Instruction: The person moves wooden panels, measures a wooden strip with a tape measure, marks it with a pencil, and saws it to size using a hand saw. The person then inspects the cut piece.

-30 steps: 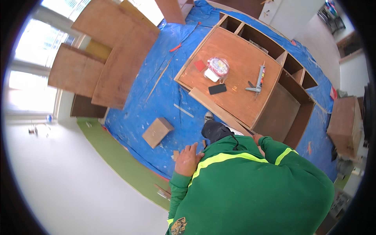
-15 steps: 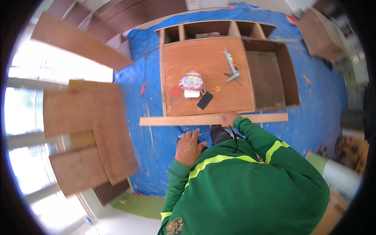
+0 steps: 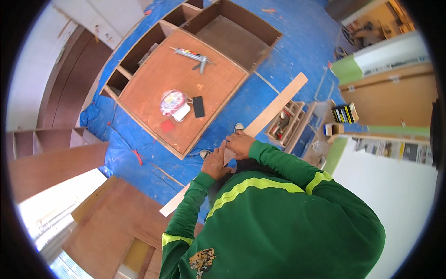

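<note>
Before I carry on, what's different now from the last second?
The head view has turned right. The pale wooden strip, held by the right hand, has come away from the cabinet's near edge toward the person. The left hand, free before, has moved onto the strip. Unchanged: the caulking gun and smartphone lie on the cabinet.

One head-worn fisheye looks down from above.
</note>
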Motion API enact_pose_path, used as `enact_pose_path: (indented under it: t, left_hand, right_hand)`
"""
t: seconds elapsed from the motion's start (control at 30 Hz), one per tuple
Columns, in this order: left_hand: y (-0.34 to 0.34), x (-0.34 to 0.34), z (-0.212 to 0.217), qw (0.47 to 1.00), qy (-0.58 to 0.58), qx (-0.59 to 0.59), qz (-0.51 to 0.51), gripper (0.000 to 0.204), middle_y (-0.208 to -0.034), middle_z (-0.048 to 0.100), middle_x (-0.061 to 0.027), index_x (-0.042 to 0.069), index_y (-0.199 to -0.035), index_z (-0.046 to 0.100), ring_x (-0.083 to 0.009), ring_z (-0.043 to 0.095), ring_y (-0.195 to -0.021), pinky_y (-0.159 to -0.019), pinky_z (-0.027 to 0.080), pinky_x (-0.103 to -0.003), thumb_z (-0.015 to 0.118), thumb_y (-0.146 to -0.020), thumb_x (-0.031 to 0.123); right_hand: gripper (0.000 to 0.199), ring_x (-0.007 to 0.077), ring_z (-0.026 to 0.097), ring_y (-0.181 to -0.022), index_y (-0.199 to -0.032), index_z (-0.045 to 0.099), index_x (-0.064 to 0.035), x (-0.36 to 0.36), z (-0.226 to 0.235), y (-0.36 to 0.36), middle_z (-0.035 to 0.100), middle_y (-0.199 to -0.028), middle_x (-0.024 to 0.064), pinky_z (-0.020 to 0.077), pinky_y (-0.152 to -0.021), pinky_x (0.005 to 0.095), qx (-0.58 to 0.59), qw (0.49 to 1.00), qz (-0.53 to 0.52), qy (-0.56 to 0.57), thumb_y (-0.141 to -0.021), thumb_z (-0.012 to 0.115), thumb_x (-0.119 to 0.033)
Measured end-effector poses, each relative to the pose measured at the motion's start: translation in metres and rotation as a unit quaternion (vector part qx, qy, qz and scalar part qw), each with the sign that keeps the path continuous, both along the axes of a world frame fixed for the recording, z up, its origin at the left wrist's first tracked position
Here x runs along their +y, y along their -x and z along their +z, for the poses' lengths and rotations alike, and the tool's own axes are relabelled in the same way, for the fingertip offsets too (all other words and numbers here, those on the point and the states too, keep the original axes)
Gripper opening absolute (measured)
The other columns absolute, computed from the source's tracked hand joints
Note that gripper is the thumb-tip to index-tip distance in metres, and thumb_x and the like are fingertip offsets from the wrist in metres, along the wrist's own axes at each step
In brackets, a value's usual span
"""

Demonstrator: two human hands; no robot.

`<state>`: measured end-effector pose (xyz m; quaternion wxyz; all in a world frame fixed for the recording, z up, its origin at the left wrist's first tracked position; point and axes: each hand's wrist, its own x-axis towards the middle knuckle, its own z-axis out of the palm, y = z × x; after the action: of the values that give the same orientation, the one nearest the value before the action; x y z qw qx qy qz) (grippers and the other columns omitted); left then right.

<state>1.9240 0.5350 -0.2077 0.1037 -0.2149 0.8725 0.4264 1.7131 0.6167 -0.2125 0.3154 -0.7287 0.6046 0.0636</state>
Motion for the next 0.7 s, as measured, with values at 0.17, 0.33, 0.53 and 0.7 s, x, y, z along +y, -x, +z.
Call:
enact_pose_path:
  t: [0.17, 0.33, 0.53, 0.7]
  left_hand:
    - [-0.013, 0.031, -0.045, 0.997, -0.013, 0.076, -0.001, 0.123, -0.146, 0.057, -0.0306, 0.001, -0.171, 0.019, -0.0497, 0.063, -0.127, -0.106, 0.055, -0.053, 0.095, -0.076, 0.021]
    - [-0.01, 0.048, -0.071, 0.996, -0.028, 0.086, -0.017, 0.115, -0.147, 0.058, -0.0315, 0.002, -0.171, 0.021, -0.0512, 0.062, -0.129, -0.109, 0.054, -0.052, 0.088, -0.079, 0.015]
    - [0.012, 0.051, -0.076, 0.996, -0.039, 0.054, -0.058, 0.09, -0.133, 0.066, -0.0314, -0.001, -0.162, 0.037, -0.0523, 0.063, -0.122, -0.106, 0.053, -0.056, 0.077, -0.081, 0.009]
    - [0.03, 0.054, -0.074, 0.99, 0.052, 0.105, -0.072, 0.08, -0.13, 0.067, -0.028, 0.004, -0.155, 0.048, -0.0517, 0.064, -0.119, -0.104, 0.053, -0.058, 0.073, -0.079, 0.006]
  right_hand:
    - [0.055, 0.0333, 0.064, -0.123, -0.125, 0.072, -0.004, 0.043, -0.006, -0.018, 0.067, -0.124, 0.0137, 0.0459, -0.106, 0.0496, 0.01, 0.998, -0.056, -0.003, -0.078, 0.086, -0.03]
    - [0.057, 0.0327, 0.063, -0.128, -0.129, 0.071, -0.0052, 0.073, -0.019, -0.022, 0.067, -0.127, 0.013, 0.0437, -0.112, 0.0517, 0.004, 0.993, -0.115, 0.0, -0.079, 0.085, -0.028]
    - [0.06, 0.0349, 0.058, -0.139, -0.135, 0.069, -0.0042, 0.103, -0.041, -0.029, 0.065, -0.138, 0.0154, 0.0343, -0.127, 0.06, -0.013, 0.981, -0.188, 0.044, -0.08, 0.083, -0.025]
    - [0.066, 0.0374, 0.052, -0.147, -0.147, 0.06, -0.003, 0.149, -0.024, -0.023, 0.059, -0.15, 0.0182, 0.0341, -0.128, 0.0599, -0.008, 0.943, -0.259, 0.209, -0.088, 0.081, -0.023]
